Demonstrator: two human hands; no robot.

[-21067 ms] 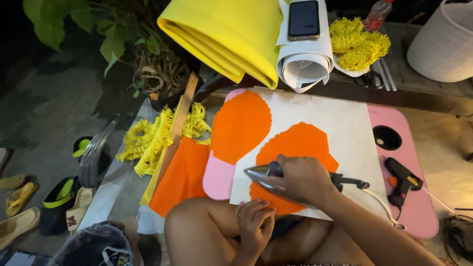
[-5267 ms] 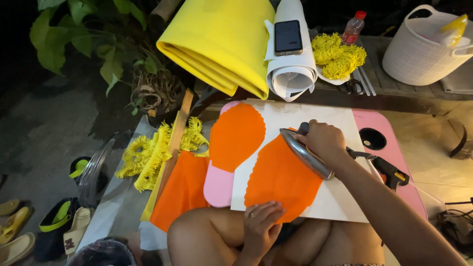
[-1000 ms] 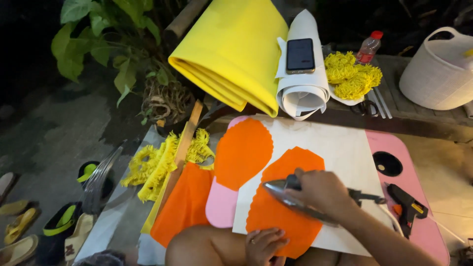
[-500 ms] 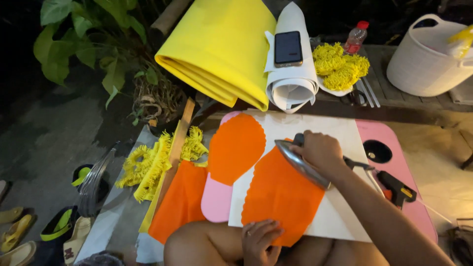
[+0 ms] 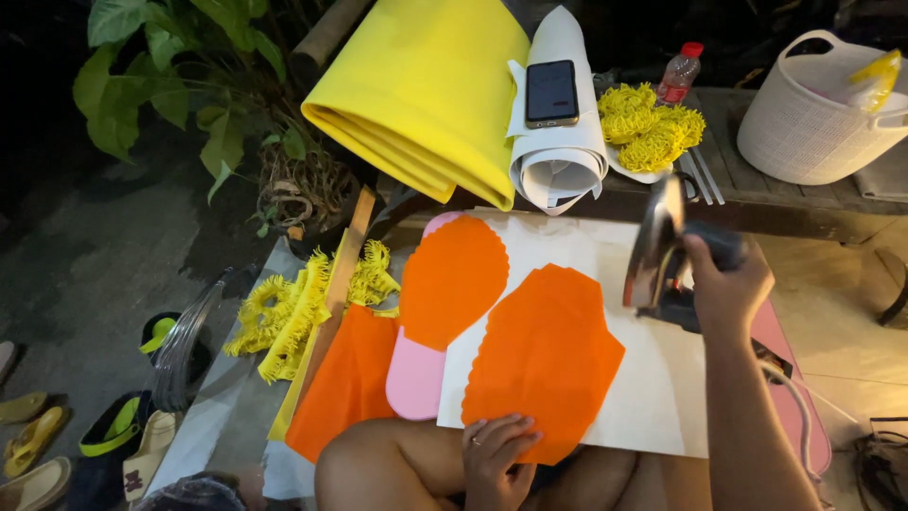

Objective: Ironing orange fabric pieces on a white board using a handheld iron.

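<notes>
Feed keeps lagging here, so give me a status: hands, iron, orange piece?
Right hand grips the metal-soled clothes iron, tilted up off the white sheet. Left hand presses the large orange cut-out's near edge. Nothing on it.

Harsh light from above brightens the white paper sheet [image 5: 605,284] and rolled yellow foam [image 5: 426,85], while the ground at left sinks into near-black, perhaps slightly blurred.

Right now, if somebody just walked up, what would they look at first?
Probably the big orange sheet lying on white paper in the middle, with the left hand pressing its near edge. Just to its right, the right hand holds a clothes iron tipped up off the paper. Behind them, a fat yellow roll lies along the far side.
</notes>
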